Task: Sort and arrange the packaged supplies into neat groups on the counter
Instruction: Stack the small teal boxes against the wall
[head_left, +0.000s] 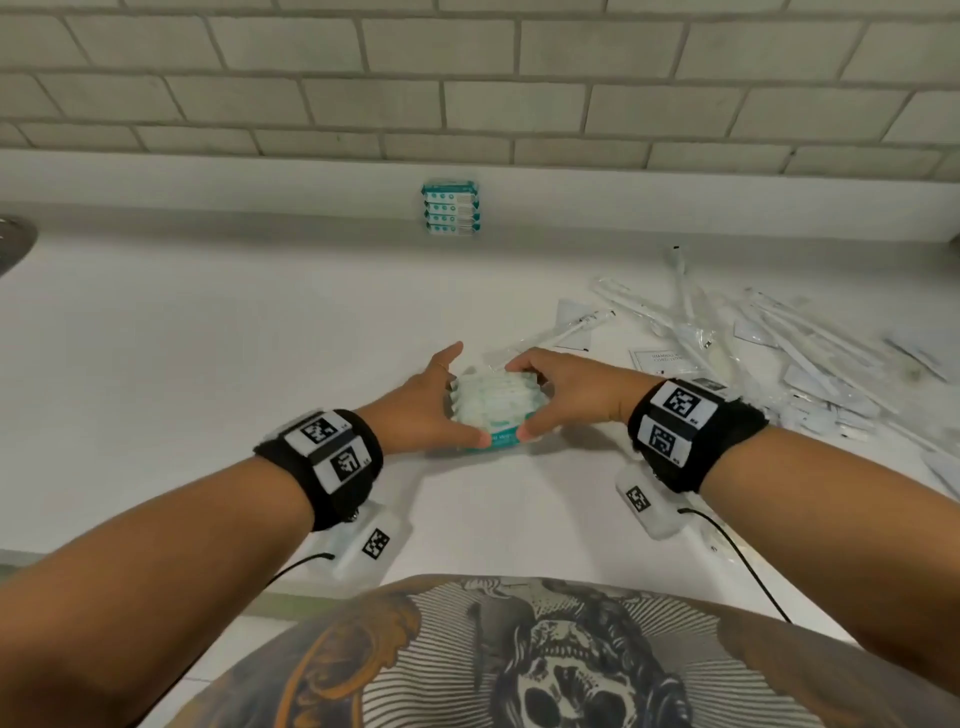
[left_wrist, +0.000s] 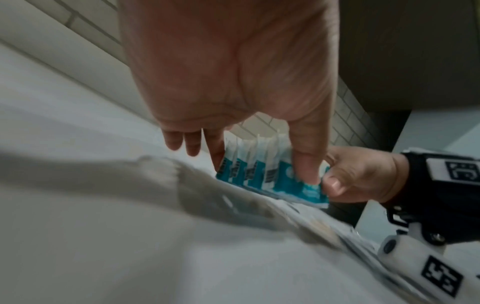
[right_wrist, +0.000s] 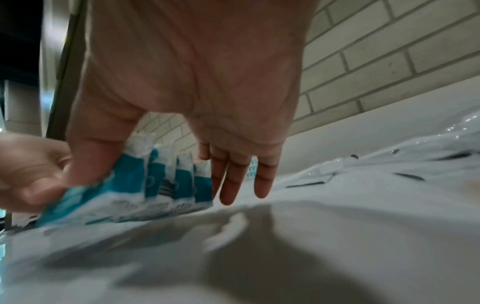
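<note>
Head view: both hands meet over a white table (head_left: 208, 338) and hold a bundle of teal-and-white packets (head_left: 491, 402) between them. The left hand (head_left: 426, 410) grips the bundle's left end, the right hand (head_left: 566, 387) its right end, thumbs nearest the body. A finished stack of like packets (head_left: 451, 208) stands by the tiled wall; loose clear-wrapped supplies (head_left: 779, 343) lie scattered to the right.

Left wrist view: the left hand's thumb (left_wrist: 306, 164) presses the front packet and its fingers (left_wrist: 217, 152) reach behind the row; the packets stand on edge on the table.

Right wrist view: the right hand's thumb (right_wrist: 91, 162) clamps the nearest packet, its fingers (right_wrist: 233, 181) pointing down behind.

To do this well, I judge, squeeze evenly from both ends and tap the edges level before moving the bundle.
</note>
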